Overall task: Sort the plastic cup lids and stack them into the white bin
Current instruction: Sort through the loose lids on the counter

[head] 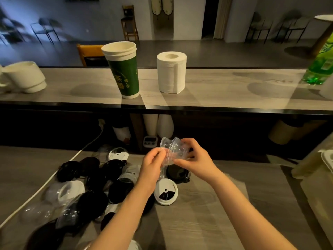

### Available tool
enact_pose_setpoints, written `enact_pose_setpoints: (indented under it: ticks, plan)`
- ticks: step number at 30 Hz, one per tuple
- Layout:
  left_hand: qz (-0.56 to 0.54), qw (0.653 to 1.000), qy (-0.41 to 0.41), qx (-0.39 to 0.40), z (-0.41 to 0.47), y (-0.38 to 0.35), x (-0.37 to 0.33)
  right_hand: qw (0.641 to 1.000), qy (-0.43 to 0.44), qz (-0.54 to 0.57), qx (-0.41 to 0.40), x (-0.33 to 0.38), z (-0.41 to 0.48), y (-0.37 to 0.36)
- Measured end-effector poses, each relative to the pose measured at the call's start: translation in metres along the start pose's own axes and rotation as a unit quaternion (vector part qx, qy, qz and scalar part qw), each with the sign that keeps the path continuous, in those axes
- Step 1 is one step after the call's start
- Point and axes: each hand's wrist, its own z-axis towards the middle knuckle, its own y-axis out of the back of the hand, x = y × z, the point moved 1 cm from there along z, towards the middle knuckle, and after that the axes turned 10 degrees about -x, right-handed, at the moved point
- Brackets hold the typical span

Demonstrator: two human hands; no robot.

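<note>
Head view: fingers (157,153) of the left hand (152,165) are curled, pinching the left rim of a small nest of clear lids (173,149). The right hand (197,160) grips the other side, thumb below and fingers arched over the top. Both hands hold the one nest, raised off the desk (234,204), above a black lid (177,173) and a white lid (165,193).

Orientation: the lids are on edge, not flat. Their faces turn sideways, and the stack axis runs roughly level from left hand to right hand. Which end is the domed side I cannot tell, as the plastic is too transparent.

Step, as judged: sorting by kind, nesting clear lids together in hand. A loose pile (86,195) of black, white and clear lids lies on the desk to the left, so most of the job looks undone.

Next move calls for squaring the rims so the nest seats, then turning its axis upright before lowering it into the bin. The bin is not identified with certainty; a white rim (327,159) at the far right edge may be it.
</note>
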Motion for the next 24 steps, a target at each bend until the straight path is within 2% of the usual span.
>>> enact_pose_setpoints:
  ticks: [2, 5, 9, 11, 13, 15, 17, 19, 22, 24]
  plan:
    - [-0.02, 1.0, -0.005, 0.02, -0.008, 0.002, -0.001, 0.999, 0.037, -0.024, -0.007, 0.007, -0.005, 0.002]
    - [-0.023, 0.998, -0.014, 0.051, -0.021, 0.002, -0.001, 0.987, 0.103, -0.122, 0.005, 0.012, -0.013, 0.004]
    - [0.008, 0.998, -0.029, 0.05, -0.028, 0.004, 0.013, 0.972, 0.148, -0.18, 0.036, 0.012, -0.018, 0.002]
    - [-0.003, 0.999, -0.004, 0.037, -0.029, 0.006, 0.017, 0.984, 0.1, -0.128, 0.074, 0.009, -0.019, 0.005]
    - [-0.074, 0.995, 0.063, 0.02, -0.028, 0.007, 0.019, 0.995, 0.007, -0.023, 0.095, 0.006, -0.02, 0.009]
    - [-0.134, 0.982, 0.13, 0.018, -0.023, 0.011, 0.023, 0.987, -0.081, 0.079, 0.113, 0.0, -0.023, 0.008]
    - [-0.139, 0.974, 0.177, 0.033, -0.019, 0.014, 0.026, 0.974, -0.135, 0.12, 0.138, -0.007, -0.024, 0.003]
    - [-0.087, 0.976, 0.196, 0.03, -0.017, 0.014, 0.03, 0.968, -0.162, 0.131, 0.138, -0.013, -0.025, -0.004]
    - [0.119, 0.986, 0.113, -0.035, 0.001, 0.024, 0.037, 0.966, -0.202, 0.141, 0.083, -0.021, -0.024, -0.011]
    - [0.291, 0.949, 0.045, -0.111, 0.024, 0.044, 0.043, 0.967, -0.218, 0.128, 0.038, -0.027, -0.021, -0.012]
